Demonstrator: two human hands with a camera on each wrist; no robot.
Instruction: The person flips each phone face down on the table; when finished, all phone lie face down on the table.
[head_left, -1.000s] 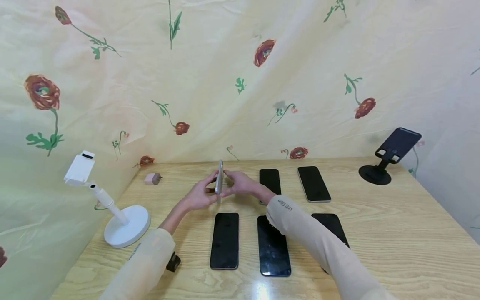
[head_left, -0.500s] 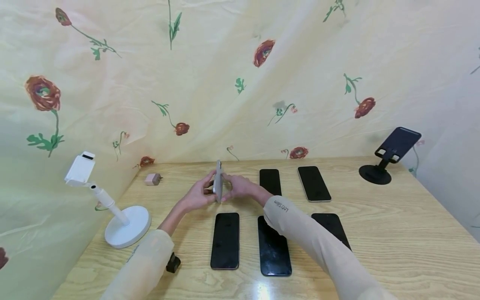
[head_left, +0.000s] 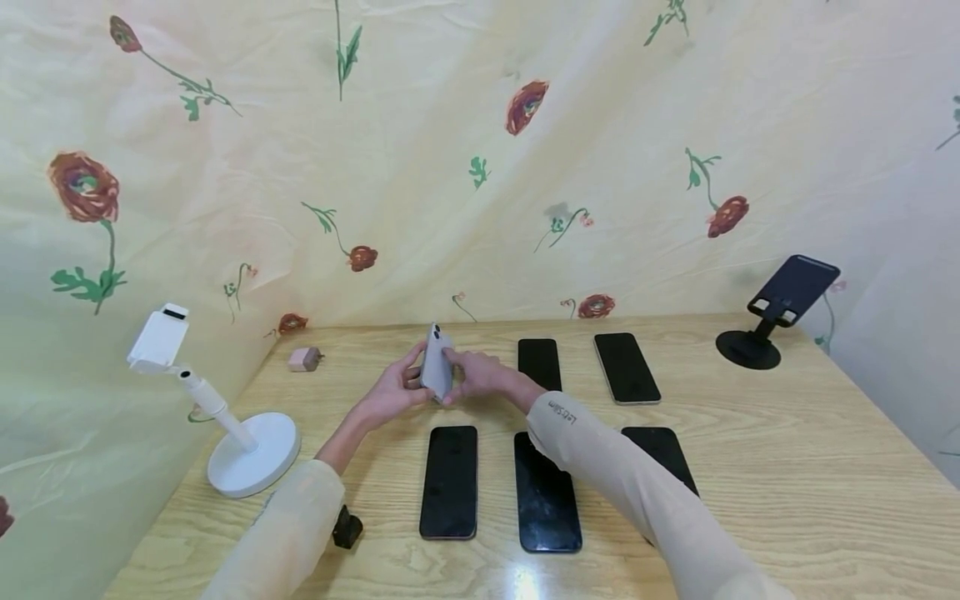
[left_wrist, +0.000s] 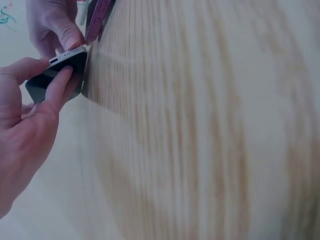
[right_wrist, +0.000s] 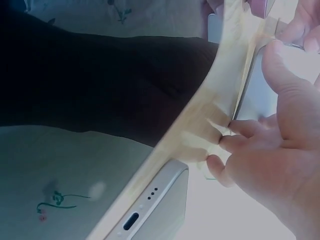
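In the head view a pale lilac-grey smartphone (head_left: 438, 367) stands tilted near the far side of the table, its back with the camera lenses turned toward me. My left hand (head_left: 392, 393) grips it from the left, thumb low on the edge and fingers behind. From the other side my right hand (head_left: 482, 375) holds it, thumb and fingers at the right edge and back. The left wrist view shows the phone's dark screen (left_wrist: 41, 82) and its charging port end, with left fingers against the screen. Directly in front of the hands lies a black-screened phone (head_left: 448, 483).
Other phones lie face up: one (head_left: 547, 508) partly under the right sleeve, another (head_left: 538, 360) behind it, a third (head_left: 627, 368) farther right. A white phone stand (head_left: 255, 454) is left, a black stand (head_left: 750, 348) right. A pink charger plug (head_left: 303, 359) sits back left.
The held phone has turned from nearly edge-on so that its back now faces me more, and it leans slightly. Both hands stay on it in nearly the same place.
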